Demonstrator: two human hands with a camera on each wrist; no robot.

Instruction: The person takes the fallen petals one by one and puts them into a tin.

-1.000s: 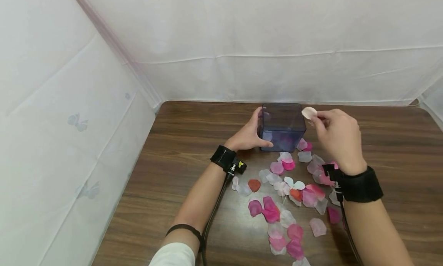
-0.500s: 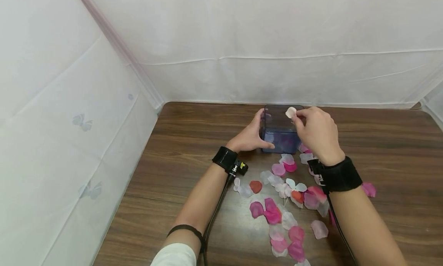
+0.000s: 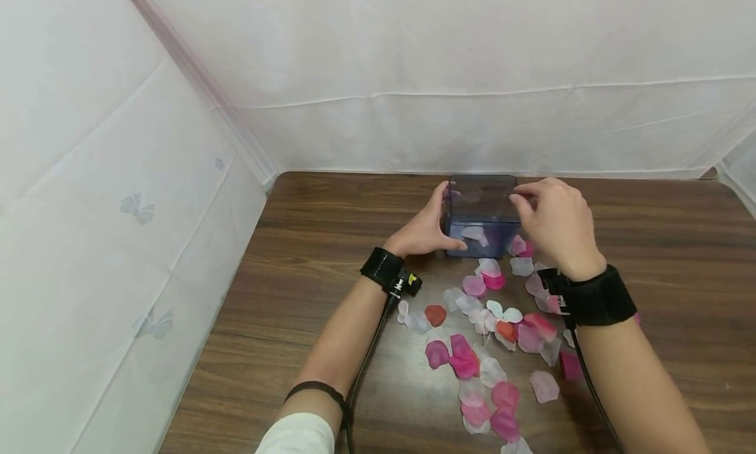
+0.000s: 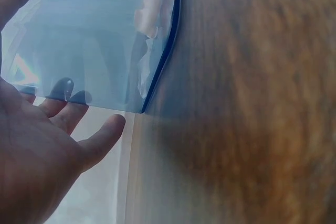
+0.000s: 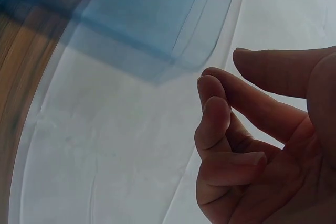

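Note:
A clear blue plastic box [image 3: 481, 211] stands open-topped at the far middle of the wooden table [image 3: 331, 244]. My left hand [image 3: 444, 221] grips its left side, thumb on the front wall and fingers round the back. In the left wrist view the palm [image 4: 52, 108] lies against the box wall [image 4: 94, 40]. My right hand [image 3: 524, 198] hovers over the box's right rim, thumb and fingers apart [image 5: 220, 66], holding nothing. A pale petal [image 3: 475, 233] lies inside the box [image 5: 152, 19] near the bottom.
Several pink, white and red petals [image 3: 472, 355] lie scattered on the table in front of the box, under and beside my right forearm. White cloth walls [image 3: 413, 80] close off the back and the left side [image 3: 118, 211].
My right hand carried a pale petal from the right to over the box and let it go. The petal now lies inside the box. The left hand stayed on the box.

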